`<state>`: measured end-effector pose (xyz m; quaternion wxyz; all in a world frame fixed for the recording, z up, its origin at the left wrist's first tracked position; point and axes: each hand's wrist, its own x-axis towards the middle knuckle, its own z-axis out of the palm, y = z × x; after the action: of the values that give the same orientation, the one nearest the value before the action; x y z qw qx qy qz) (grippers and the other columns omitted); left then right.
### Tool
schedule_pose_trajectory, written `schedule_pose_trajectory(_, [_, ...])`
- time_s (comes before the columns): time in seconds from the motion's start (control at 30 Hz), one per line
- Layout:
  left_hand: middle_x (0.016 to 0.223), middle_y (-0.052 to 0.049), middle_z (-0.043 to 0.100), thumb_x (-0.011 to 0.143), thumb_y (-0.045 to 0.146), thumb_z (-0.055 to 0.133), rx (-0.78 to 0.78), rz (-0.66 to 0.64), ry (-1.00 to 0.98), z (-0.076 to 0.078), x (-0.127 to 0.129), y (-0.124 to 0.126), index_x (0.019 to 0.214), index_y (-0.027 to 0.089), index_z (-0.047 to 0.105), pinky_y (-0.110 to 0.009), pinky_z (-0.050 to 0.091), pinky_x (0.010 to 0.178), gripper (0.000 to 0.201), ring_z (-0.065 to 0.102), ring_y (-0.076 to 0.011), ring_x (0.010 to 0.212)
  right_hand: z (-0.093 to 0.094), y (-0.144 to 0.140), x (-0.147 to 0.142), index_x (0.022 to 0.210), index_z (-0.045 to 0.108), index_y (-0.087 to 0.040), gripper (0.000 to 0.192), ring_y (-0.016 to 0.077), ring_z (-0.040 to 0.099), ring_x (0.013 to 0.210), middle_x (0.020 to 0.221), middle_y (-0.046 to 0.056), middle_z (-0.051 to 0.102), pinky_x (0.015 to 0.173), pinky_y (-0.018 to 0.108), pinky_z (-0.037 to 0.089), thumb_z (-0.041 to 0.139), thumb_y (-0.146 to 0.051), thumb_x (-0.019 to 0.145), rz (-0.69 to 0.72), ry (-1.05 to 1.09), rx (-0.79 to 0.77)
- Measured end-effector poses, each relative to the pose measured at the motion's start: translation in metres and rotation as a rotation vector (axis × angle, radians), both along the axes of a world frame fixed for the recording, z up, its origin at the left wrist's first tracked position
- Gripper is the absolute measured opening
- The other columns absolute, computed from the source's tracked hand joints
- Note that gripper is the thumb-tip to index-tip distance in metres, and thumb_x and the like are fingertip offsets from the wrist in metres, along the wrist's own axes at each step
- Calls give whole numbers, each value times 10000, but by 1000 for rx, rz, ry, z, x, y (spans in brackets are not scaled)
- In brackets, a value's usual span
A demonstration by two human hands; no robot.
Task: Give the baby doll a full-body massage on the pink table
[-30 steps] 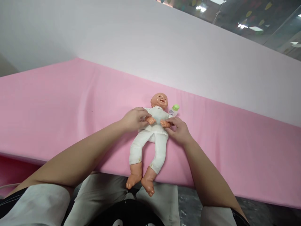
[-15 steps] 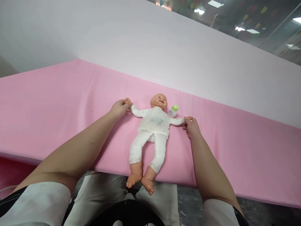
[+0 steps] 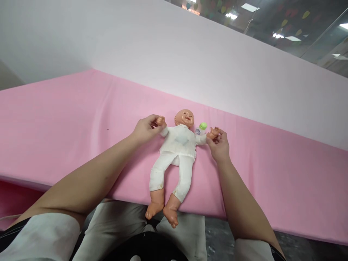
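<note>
A baby doll (image 3: 179, 141) with a white cloth body lies on its back on the pink padded surface (image 3: 70, 119), feet over the near edge. My left hand (image 3: 146, 128) is closed around the doll's hand and wrist on the left side. On the other side, my right hand (image 3: 219, 145) grips the doll's other wrist between thumb and fingers, its small plastic hand showing above. Both doll arms are bent and raised off the surface. Beside the doll's head, close to my right hand, is a small clear bottle (image 3: 201, 128) with a light green cap.
A pale wall (image 3: 163, 54) rises behind the pink surface, with a glass pane (image 3: 272, 29) above it. The surface's front edge runs just before my legs (image 3: 116, 221).
Both my hands have moved inward and slightly up, still holding the doll's arms. The arms were stretched out sideways and are now bent closer to its body.
</note>
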<state>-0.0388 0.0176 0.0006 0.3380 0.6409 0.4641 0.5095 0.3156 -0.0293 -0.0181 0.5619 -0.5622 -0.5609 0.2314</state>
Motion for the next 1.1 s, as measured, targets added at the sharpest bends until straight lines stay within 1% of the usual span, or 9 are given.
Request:
schedule_pose_trajectory(0.13, [1082,-62,783,894,446,694,308,-195,407,4,16,-20,1139,255,806,-341,562,853,330,715,-221,937,14,-25,-36,1215,692,-273,349,255,734,1043,1235,66,765,966,468,618,746,-291,871,235,-447,110])
schedule_pose_trajectory(0.23, [1111,-63,767,890,364,695,430,-246,585,0,23,-24,1201,275,809,-368,557,896,343,712,-235,990,16,-33,-51,1189,723,-266,338,286,708,1098,1171,63,783,1019,512,582,689,-173,866,327,-703,239])
schedule_pose_trajectory(0.4, [1188,-71,747,907,257,655,501,-265,785,-4,28,-27,1280,288,787,-405,538,943,397,669,-258,1033,14,-32,-55,1198,726,-269,376,294,701,1139,1232,64,776,1049,526,565,641,-102,871,367,-795,313])
schedule_pose_trajectory(0.53, [1200,-83,740,958,239,606,535,-276,849,-4,30,-29,1307,291,774,-402,524,972,391,639,-266,1085,14,-32,-57,1172,735,-259,386,286,696,1124,1206,62,782,1048,514,568,605,-60,868,380,-824,337])
schedule_pose_trajectory(0.67, [1204,-87,741,961,238,602,537,-272,832,-6,30,-28,1315,277,769,-406,527,979,394,638,-267,1089,14,-33,-60,1162,736,-248,372,286,698,1105,1182,68,787,1032,504,576,601,-59,871,370,-832,376])
schedule_pose_trajectory(0.8, [1223,-89,737,972,251,575,523,-258,771,-4,30,-28,1324,273,755,-416,518,1004,396,654,-264,1085,15,-31,-58,1159,731,-263,328,291,707,1097,1166,68,785,1019,514,578,633,-116,883,360,-794,329])
schedule_pose_trajectory(0.87, [1184,-92,744,983,317,578,470,-217,693,-1,28,-26,1315,255,747,-411,520,980,378,667,-262,1049,15,-29,-53,1161,727,-268,293,286,717,1055,1143,66,785,985,503,589,684,-189,882,302,-704,281])
schedule_pose_trajectory(0.97, [1092,-64,759,964,413,606,264,-81,495,1,18,-16,1209,243,753,-364,527,884,332,680,-244,957,10,-20,-36,1253,685,-275,397,257,728,999,1201,67,772,921,457,613,751,-308,862,133,-456,167])
schedule_pose_trajectory(1.1, [929,-30,744,874,490,685,-20,215,248,-9,-9,14,1001,211,698,-313,502,752,306,651,-201,801,-2,2,4,1420,540,-248,646,238,749,1028,1246,101,753,919,407,631,784,-401,842,-55,-95,47])
